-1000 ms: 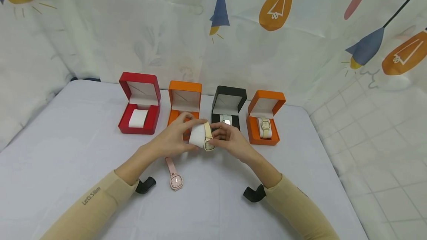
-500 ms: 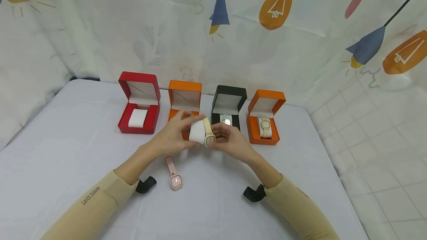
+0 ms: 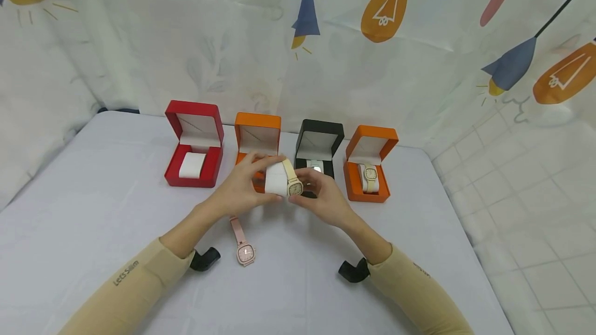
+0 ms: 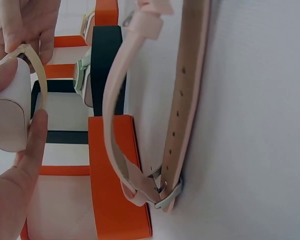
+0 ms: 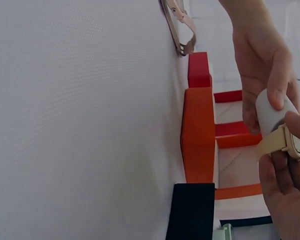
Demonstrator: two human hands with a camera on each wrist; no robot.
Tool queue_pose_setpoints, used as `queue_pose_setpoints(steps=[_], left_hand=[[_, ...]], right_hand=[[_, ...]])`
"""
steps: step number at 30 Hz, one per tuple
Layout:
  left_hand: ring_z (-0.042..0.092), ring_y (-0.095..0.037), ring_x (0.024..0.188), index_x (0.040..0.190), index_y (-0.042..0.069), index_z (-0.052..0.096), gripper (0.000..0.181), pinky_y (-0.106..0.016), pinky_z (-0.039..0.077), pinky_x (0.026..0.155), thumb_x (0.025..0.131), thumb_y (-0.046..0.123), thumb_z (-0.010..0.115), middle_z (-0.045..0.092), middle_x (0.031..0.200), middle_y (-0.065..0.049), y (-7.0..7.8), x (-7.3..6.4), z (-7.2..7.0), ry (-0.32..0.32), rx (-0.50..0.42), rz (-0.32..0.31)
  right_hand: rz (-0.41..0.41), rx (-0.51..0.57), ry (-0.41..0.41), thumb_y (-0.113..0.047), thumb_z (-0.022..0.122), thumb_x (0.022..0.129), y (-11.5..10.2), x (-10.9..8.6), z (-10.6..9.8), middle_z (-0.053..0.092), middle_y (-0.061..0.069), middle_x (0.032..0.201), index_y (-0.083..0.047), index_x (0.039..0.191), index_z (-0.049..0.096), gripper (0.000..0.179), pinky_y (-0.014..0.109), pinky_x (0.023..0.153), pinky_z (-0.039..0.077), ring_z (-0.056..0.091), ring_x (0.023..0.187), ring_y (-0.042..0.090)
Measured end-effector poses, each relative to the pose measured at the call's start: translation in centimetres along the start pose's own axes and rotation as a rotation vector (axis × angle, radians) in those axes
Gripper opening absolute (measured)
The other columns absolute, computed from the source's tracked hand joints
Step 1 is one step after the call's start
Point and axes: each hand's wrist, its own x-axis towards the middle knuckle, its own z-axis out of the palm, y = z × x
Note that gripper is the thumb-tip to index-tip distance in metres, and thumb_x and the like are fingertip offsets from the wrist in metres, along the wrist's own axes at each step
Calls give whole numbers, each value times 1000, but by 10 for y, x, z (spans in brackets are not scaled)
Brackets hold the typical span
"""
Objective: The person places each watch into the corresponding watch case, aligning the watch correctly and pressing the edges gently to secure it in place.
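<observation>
Above the table, my left hand (image 3: pixel 235 187) holds a white watch cushion (image 3: pixel 276 179) by its top and bottom, fingers above and thumb below. My right hand (image 3: pixel 326 198) pinches a cream-yellow watch (image 3: pixel 295 188) at its square case. In the left wrist view the watch's strap (image 4: pixel 40 75) curves beside the cushion's far end; the right wrist view has the watch (image 5: pixel 275 141) at the cushion's end, its loop partly hidden by fingers. A pink watch (image 3: pixel 245 253) lies on the table, nearer than my left hand. Behind the hands stands an open orange box (image 3: pixel 258 120), its base partly covered.
To the left is an open red box (image 3: pixel 214 169) with a white cushion. An open black box (image 3: pixel 322 127) holds a pale watch (image 3: pixel 315 165). At the right, an open orange box (image 3: pixel 372 132) contains another cream watch (image 3: pixel 370 176). A patterned curtain hangs behind the table.
The cream watch and cushion have risen slightly, and the watch case has shifted up and a little right. Both hands keep their hold. The boxes and pink watch stay put.
</observation>
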Motion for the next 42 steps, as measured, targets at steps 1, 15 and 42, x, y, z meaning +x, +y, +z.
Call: queue_pose_setpoints(steps=[1,15,42], left_hand=[[49,-23,118,148,22,56,84,-38,58,86,74,11,94,50,131,-6,0,0,0,2,-4,1],[51,-23,115,148,22,57,84,-40,55,86,74,17,95,51,129,-5,2,0,0,26,4,-26],[58,-23,107,148,19,56,77,-34,59,83,79,24,91,51,127,-5,4,2,10,30,-37,-97]], right_hand=[[1,1,0,-3,80,89,0,0,0,67,7,121,-3,134,60,49,36,100,52,63,110,22],[-18,24,-19,0,79,88,-1,1,0,65,8,124,-1,138,57,54,35,101,52,62,111,22],[-79,-2,80,2,76,87,7,1,2,65,12,122,2,137,57,54,37,96,55,63,106,24]])
